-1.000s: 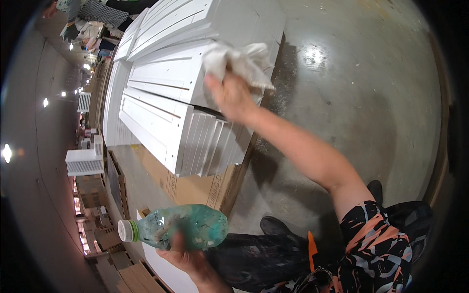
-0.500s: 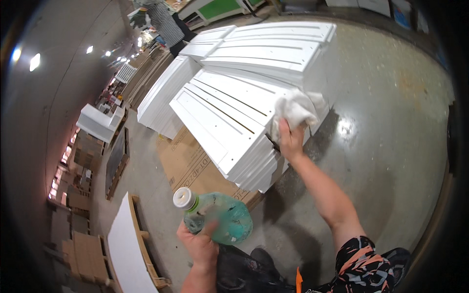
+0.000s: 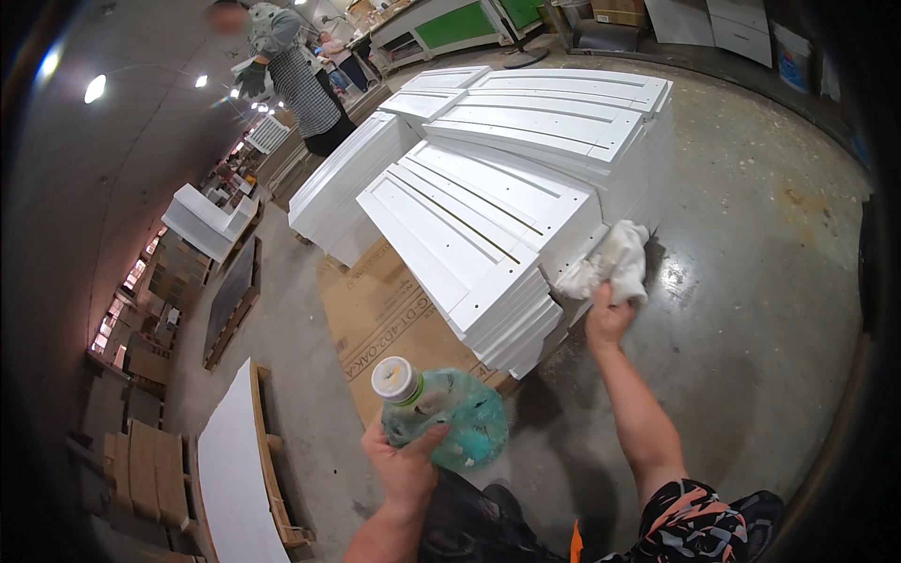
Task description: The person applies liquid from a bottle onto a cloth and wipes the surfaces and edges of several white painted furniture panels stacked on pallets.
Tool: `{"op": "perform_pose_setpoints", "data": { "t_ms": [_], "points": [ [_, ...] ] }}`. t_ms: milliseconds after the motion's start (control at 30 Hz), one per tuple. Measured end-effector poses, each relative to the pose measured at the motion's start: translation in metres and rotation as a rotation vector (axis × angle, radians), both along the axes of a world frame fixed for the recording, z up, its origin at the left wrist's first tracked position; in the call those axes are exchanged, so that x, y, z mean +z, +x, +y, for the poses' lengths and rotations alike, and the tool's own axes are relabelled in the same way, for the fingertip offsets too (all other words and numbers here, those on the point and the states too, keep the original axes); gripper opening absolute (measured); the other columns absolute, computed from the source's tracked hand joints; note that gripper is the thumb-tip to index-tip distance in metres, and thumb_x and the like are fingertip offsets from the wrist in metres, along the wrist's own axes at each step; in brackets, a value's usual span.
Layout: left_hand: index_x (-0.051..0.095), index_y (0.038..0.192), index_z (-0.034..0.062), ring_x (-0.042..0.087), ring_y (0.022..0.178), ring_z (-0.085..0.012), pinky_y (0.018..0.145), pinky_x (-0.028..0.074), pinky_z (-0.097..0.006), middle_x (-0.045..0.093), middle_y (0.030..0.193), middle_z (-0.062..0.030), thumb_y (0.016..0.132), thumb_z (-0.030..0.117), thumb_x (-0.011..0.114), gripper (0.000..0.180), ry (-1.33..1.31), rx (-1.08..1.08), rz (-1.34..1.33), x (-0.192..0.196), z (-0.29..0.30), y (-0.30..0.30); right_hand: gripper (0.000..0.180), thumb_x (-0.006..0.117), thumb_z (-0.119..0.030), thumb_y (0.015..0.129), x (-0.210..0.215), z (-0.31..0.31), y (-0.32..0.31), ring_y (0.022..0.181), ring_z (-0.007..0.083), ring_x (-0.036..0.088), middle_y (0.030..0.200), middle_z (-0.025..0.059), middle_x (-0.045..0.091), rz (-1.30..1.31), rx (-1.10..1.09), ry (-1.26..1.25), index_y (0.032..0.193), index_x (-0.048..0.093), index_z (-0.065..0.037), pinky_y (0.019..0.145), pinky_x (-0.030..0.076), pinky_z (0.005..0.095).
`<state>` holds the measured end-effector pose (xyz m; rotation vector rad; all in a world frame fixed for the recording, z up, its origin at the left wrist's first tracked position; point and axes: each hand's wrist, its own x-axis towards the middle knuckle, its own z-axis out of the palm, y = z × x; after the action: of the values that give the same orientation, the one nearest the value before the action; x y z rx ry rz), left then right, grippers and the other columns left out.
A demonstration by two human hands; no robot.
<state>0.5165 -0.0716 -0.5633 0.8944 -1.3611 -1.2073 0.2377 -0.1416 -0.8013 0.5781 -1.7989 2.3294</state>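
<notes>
My left hand (image 3: 405,460) is wrapped round a clear bottle (image 3: 457,419) with a white cap and some greenish-blue liquid inside, held upright but tilted. In my right hand (image 3: 609,322) is a bunched white rag (image 3: 612,266), at the right end of a stack of white grooved panels (image 3: 479,211). The rag appears to touch the stack's side edges, below the top panel. Narrow slots and small holes mark the top panel's face. Flattened cardboard (image 3: 371,324) lies under the stack.
Further white panel stacks (image 3: 554,103) stand behind and to the left (image 3: 347,183). At lower left a white board (image 3: 230,469) rests on a wooden pallet. A person in a checked apron (image 3: 305,94) stands at the far left. Green-fronted benches (image 3: 460,28) line the back.
My right hand has moved the rag off the top panel's corner, down and right to the stack's side. The view has shifted, showing more of the person at the back.
</notes>
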Motion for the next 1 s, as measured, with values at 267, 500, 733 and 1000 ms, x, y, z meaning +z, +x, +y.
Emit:
{"op": "perform_pose_setpoints", "data": {
  "t_ms": [267, 500, 733, 1000],
  "points": [
    [0.064, 0.101, -0.0051, 0.066, 0.087, -0.0183, 0.082, 0.052, -0.032, 0.069, 0.097, -0.0103, 0.065, -0.019, 0.066, 0.039, -0.012, 0.007, -0.005, 0.002, 0.001, 0.012, 0.041, 0.056, -0.028, 0.092, 0.001, -0.022, 0.013, 0.105, 0.0232, 0.057, 0.112, 0.0135, 0.063, -0.203, 0.131, 0.007, 0.112, 0.060, 0.008, 0.091, 0.042, 0.0347],
    [0.064, 0.102, -0.0048, 0.066, 0.090, -0.0208, 0.084, 0.052, -0.034, 0.068, 0.098, -0.0113, 0.066, -0.018, 0.065, 0.039, -0.006, 0.005, 0.015, 0.000, -0.010, 0.015, 0.043, 0.053, -0.030, 0.094, -0.052, -0.039, 0.026, 0.108, 0.0207, 0.050, 0.117, 0.0129, 0.053, -0.305, 0.261, -0.020, 0.118, 0.054, 0.006, 0.093, 0.040, 0.0350],
    [0.056, 0.111, -0.0042, 0.065, 0.088, -0.0246, 0.082, 0.054, -0.039, 0.066, 0.099, -0.0126, 0.075, -0.001, 0.071, 0.039, -0.046, -0.007, 0.042, -0.002, -0.015, 0.021, 0.053, 0.045, -0.041, 0.097, -0.014, -0.032, 0.073, 0.103, 0.0294, 0.056, 0.112, 0.0190, 0.060, -0.398, 0.264, 0.126, 0.114, 0.055, 0.009, 0.092, 0.041, 0.0386],
    [0.049, 0.119, -0.0033, 0.064, 0.090, -0.0260, 0.083, 0.054, -0.040, 0.063, 0.101, -0.0129, 0.074, 0.012, 0.076, 0.055, -0.096, -0.039, -0.096, -0.002, -0.004, -0.012, 0.060, 0.044, -0.047, 0.093, 0.009, -0.027, -0.033, 0.091, 0.0301, 0.060, 0.092, 0.0210, 0.064, -0.681, 0.281, 0.003, 0.106, 0.059, 0.009, 0.085, 0.043, 0.0408]
  ]
}}
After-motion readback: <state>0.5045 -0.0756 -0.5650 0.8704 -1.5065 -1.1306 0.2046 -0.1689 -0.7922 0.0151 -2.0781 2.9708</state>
